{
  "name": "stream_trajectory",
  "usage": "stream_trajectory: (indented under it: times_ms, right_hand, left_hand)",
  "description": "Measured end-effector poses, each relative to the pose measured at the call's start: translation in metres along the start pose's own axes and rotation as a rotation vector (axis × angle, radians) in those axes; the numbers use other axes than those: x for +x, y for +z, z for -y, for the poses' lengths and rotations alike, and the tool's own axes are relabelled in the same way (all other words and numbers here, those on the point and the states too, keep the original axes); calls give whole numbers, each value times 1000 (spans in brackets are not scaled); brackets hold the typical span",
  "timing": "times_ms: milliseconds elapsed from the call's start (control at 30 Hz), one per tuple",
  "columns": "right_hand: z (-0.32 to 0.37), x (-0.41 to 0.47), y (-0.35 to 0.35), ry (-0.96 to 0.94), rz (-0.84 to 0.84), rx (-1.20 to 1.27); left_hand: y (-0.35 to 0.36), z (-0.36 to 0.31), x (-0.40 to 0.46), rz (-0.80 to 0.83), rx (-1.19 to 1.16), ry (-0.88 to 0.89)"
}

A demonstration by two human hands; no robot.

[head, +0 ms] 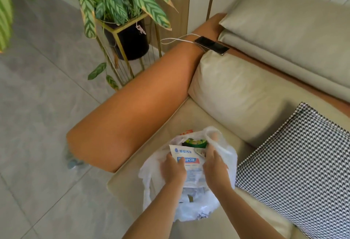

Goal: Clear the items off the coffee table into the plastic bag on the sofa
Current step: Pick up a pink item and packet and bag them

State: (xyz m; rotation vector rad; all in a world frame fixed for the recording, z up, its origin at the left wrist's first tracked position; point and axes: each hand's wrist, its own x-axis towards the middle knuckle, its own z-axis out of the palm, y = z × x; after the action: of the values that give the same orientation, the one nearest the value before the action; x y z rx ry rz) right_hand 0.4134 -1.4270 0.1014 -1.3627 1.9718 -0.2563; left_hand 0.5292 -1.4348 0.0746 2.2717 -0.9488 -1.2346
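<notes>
Both hands are in the plastic bag (189, 197) on the sofa seat (189, 117). The left hand (173, 168) grips a white-and-blue packet (186, 160), fingers curled over its near edge. The right hand (215, 164) holds the bag's rim open; beyond its fingertips sits a green pack (195, 142). Packing looks well along, though the coffee table is out of view.

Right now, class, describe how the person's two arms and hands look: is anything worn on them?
Both forearms are bare as far as the view shows; no sleeves appear. The left hand and right hand carry no gloves, and no watch or bracelet shows at the wrists. Rings cannot be told.
</notes>
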Motion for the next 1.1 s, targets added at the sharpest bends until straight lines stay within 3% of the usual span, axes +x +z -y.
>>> stream_trajectory:
  times_ms: [100,200,267,400,533,633,733,933,1100]
  right_hand:
    - [-1,-5,0,-54,140,-124]
    - [-6,-6,-3,-170,111,-167]
    - [-6,-4,-11,-248,73,-230]
    - [3,2,-35,-454,-78,-427]
    - [13,14,-53,-461,-69,-587]
    - [12,22,-50,-302,24,-554]
    - [1,21,-38,-164,16,-291]
    - [3,9,-71,-203,-58,-177]
    - [22,-5,-120,-292,-212,-63]
  left_hand:
    - [21,-14,-1,36,121,43]
    - [26,-21,-12,47,328,82]
    - [16,-17,-22,-30,545,167]
    - [-23,-8,-34,-200,675,326]
    - [-52,8,-45,-300,750,239]
    - [-62,24,-50,-289,630,12]
    - [-66,38,-47,-225,279,-160]
    - [-92,-6,-53,-261,-120,-29]
    - [-112,-79,-58,-288,-186,107]
